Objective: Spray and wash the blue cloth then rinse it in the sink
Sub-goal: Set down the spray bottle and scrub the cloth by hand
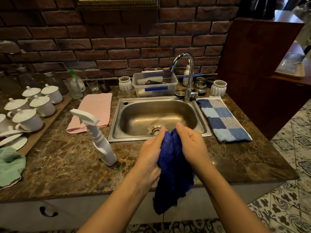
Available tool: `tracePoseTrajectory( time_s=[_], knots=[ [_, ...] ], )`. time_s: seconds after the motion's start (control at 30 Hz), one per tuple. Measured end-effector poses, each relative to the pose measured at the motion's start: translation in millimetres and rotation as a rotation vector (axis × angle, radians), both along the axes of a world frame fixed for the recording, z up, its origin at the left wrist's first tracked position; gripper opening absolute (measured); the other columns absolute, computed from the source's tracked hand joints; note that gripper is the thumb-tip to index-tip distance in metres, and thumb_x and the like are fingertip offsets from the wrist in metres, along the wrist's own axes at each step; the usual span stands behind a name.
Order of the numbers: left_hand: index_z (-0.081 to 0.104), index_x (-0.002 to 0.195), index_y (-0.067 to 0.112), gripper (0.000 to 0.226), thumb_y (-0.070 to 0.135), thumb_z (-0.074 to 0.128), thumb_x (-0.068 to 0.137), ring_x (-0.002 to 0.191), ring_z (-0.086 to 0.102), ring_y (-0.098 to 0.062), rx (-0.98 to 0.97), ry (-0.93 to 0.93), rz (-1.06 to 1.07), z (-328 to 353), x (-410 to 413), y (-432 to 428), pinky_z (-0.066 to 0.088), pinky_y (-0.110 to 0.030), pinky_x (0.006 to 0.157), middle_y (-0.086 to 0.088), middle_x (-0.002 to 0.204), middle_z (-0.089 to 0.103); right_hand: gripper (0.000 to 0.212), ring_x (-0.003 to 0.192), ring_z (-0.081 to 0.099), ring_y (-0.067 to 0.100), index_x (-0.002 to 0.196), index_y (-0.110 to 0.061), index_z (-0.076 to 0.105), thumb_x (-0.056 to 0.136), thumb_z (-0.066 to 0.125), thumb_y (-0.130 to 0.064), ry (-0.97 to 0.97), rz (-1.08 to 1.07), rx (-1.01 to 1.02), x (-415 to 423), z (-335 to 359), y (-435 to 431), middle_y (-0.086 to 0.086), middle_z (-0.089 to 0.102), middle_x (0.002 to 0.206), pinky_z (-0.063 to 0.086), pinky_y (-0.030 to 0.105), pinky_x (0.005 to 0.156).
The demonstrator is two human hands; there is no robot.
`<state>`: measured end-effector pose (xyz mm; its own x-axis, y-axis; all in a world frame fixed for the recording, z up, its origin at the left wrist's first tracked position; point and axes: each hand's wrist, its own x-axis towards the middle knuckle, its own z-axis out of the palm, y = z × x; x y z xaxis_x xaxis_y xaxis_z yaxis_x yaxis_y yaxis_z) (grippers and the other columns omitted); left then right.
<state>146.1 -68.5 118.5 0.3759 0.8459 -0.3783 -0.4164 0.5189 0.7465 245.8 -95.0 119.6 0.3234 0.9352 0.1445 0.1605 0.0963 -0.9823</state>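
Observation:
The dark blue cloth (173, 174) hangs bunched between both my hands, in front of the sink's near rim and over the counter edge. My left hand (151, 150) grips its upper left part, fingers curled around the fabric. My right hand (190, 140) grips the upper right part, thumb up near the top fold. The steel sink (117, 121) lies just beyond, and no water runs from the chrome tap (189, 76). A white spray bottle (99, 137) stands on the counter to the left of my hands.
A pink cloth (96, 110) lies left of the sink, a blue checked towel (222, 121) right of it. White lidded cups (28, 108) on a wooden tray and a green cloth (10, 163) sit far left. A plastic tub (154, 88), jars and glasses line the brick wall.

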Motion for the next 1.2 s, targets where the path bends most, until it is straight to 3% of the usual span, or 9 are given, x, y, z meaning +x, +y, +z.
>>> tracePoseTrajectory(
  time_s=[0.17,0.3,0.5,0.6,0.73,0.83,0.93,1.07,1.2],
  knots=[
    [0.068,0.084,0.007,0.035,0.033,0.048,0.094,0.068,0.068,-0.015,0.229,0.156,0.040,1,-2,-3,0.055,-0.024,0.063,-0.006,0.071,0.071,0.041,0.048,0.040,0.007,0.059,-0.010,0.049,0.097,0.040,-0.024,-0.002,0.038,0.054,-2,3,-8,-0.006,0.042,0.048,0.036,0.017,0.050],
    [0.068,0.079,0.006,0.034,0.030,0.049,0.095,0.072,0.058,-0.022,0.310,0.211,0.077,0,-4,-5,0.047,-0.031,0.069,-0.011,0.073,0.063,0.038,0.055,0.042,0.014,0.070,0.003,0.053,0.097,0.039,-0.019,0.057,0.049,0.045,2,4,-13,0.004,0.045,0.057,0.037,0.018,0.053],
    [0.057,0.085,-0.014,0.040,0.024,0.048,0.095,0.068,0.049,-0.024,0.507,0.340,0.109,-3,-8,-7,0.043,-0.031,0.063,-0.018,0.073,0.056,0.032,0.061,0.041,0.014,0.072,0.011,0.045,0.096,0.037,-0.008,-0.044,0.119,0.031,7,-3,-10,0.011,0.044,0.067,0.036,0.025,0.059],
    [0.061,0.084,-0.007,0.034,0.022,0.049,0.095,0.065,0.049,-0.025,0.597,0.429,0.132,-8,-6,-10,0.041,-0.034,0.062,-0.028,0.074,0.056,0.033,0.055,0.044,0.013,0.071,-0.001,0.054,0.097,0.040,-0.016,-0.256,0.124,0.070,2,-9,-9,0.003,0.048,0.061,0.037,0.024,0.055],
    [0.067,0.088,0.005,0.029,0.024,0.047,0.096,0.071,0.060,-0.028,0.664,0.515,0.111,-14,3,-20,0.048,-0.029,0.062,-0.020,0.079,0.065,0.038,0.050,0.044,0.011,0.061,-0.015,0.049,0.097,0.039,-0.027,-0.389,-0.109,0.151,0,-20,5,-0.005,0.044,0.052,0.033,0.022,0.048],
    [0.062,0.082,-0.001,0.034,0.025,0.046,0.097,0.064,0.052,-0.033,0.610,0.539,0.135,-18,3,-15,0.045,-0.039,0.061,-0.020,0.072,0.061,0.043,0.047,0.046,0.010,0.062,-0.013,0.053,0.097,0.037,-0.033,-0.474,-0.119,0.117,-7,-24,3,-0.003,0.049,0.052,0.037,0.030,0.049],
    [0.057,0.081,-0.006,0.037,0.024,0.045,0.097,0.063,0.050,-0.020,0.545,0.529,0.151,-21,3,-9,0.041,-0.035,0.059,-0.016,0.070,0.058,0.049,0.048,0.049,0.015,0.061,-0.014,0.053,0.091,0.029,-0.045,-0.596,-0.114,0.125,-16,-27,-5,-0.002,0.051,0.051,0.037,0.032,0.048],
    [0.060,0.085,-0.005,0.034,0.022,0.044,0.098,0.067,0.052,-0.022,0.503,0.452,0.107,-18,11,-19,0.042,-0.033,0.061,-0.018,0.074,0.059,0.046,0.043,0.035,0.006,0.051,-0.024,0.036,0.096,0.039,-0.030,-0.426,-0.163,0.076,-3,-20,13,-0.007,0.037,0.046,0.027,0.023,0.047],
    [0.065,0.090,0.003,0.027,0.017,0.044,0.098,0.072,0.061,-0.016,0.357,0.276,0.095,-16,8,-16,0.049,-0.025,0.065,-0.011,0.079,0.065,0.044,0.049,0.040,0.009,0.059,-0.005,0.050,0.097,0.041,-0.023,-0.266,-0.105,0.105,-8,-20,5,0.006,0.048,0.053,0.032,0.026,0.049]
  ],
)
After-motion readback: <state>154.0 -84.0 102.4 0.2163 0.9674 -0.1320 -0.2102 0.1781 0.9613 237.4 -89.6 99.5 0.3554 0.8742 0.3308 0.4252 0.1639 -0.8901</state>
